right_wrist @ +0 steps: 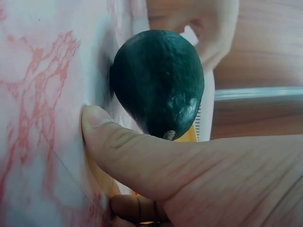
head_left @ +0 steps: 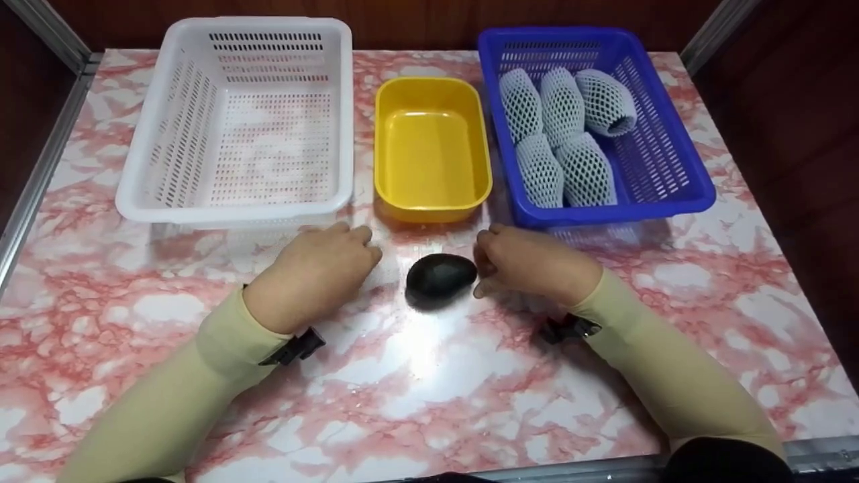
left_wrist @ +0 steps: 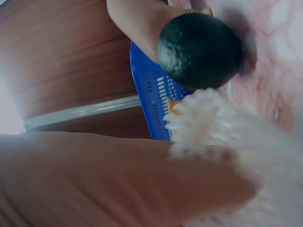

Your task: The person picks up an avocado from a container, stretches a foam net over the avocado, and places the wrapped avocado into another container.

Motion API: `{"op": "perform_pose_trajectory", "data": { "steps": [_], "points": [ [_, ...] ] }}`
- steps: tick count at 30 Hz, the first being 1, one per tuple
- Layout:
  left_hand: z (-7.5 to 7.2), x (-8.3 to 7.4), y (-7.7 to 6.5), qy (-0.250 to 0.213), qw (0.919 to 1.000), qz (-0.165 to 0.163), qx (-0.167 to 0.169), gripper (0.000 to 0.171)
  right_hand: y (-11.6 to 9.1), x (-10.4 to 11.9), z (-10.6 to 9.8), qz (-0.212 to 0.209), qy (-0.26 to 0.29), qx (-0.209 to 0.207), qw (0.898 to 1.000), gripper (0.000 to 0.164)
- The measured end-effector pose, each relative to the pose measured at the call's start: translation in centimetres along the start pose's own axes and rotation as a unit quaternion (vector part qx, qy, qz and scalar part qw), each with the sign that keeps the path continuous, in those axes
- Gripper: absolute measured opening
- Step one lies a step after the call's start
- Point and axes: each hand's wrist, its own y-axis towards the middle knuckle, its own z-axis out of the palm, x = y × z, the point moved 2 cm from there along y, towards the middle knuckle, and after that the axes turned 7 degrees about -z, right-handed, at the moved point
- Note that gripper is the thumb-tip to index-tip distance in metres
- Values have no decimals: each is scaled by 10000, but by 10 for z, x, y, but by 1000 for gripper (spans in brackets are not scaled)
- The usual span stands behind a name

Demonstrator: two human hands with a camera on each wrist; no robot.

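A dark green avocado (head_left: pixel 441 278) lies on its side on the table, its narrow stem end towards the right hand. My left hand (head_left: pixel 321 272), to the left of the avocado, grips a white foam net sleeve (left_wrist: pixel 265 142) with the thumb across it; the sleeve is mostly hidden under the hand in the head view. My right hand (head_left: pixel 537 265) is by the stem end, its thumb (right_wrist: pixel 123 146) lowered to the tabletop and its fingers loosely bent. Nothing shows between the right thumb and fingers.
Behind the hands stand a white perforated basket (head_left: pixel 235 213) at left, a yellow tub (head_left: pixel 433 213) in the middle and a blue basket (head_left: pixel 614 213) at right. Several net-sleeved pieces (head_left: pixel 584 168) lie in the blue basket. The tabletop (head_left: pixel 402 416) is red-and-white marbled.
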Motion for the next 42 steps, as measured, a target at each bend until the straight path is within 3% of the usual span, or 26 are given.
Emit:
{"op": "perform_pose_trajectory", "data": {
  "steps": [3,5,7,9,11,13,15,17,19,21,24,42],
  "points": [
    [3,-2,-4,-558,9983,-53,147,42,-1,-1,1,12,18,-26,10000,40],
    [4,-3,-7,-638,9974,172,-295,52,-1,-1,1,12,26,-49,10000,40],
    [5,-3,-12,-297,9943,482,-907,47,-1,-1,1,12,29,-61,10000,40],
    [6,-3,-14,44,9912,599,-1183,42,-1,-1,2,13,21,-59,10000,40],
    [5,-3,-13,50,9946,448,-933,37,-1,-1,2,10,23,-45,10000,40],
    [5,-3,-10,-56,9988,152,-453,31,-1,-1,2,12,44,-31,10000,40],
    [5,-3,-7,-203,9996,-174,3,20,-1,-1,1,0,74,-20,10000,40],
    [6,-3,-5,-117,9990,-273,343,9,-1,-1,0,2,122,-13,9999,40],
    [8,-2,-3,-30,9982,-293,518,25,-1,-1,0,17,164,-2,9999,40],
    [10,-2,-2,-28,9977,-335,594,42,-1,0,0,17,164,9,9999,40],
    [12,-1,0,-40,9977,-373,564,55,-1,0,-1,23,161,23,9999,41],
    [27,-11,13,-380,9959,-573,595,83,0,-1,1,138,253,18,9996,38]
  ]
}}
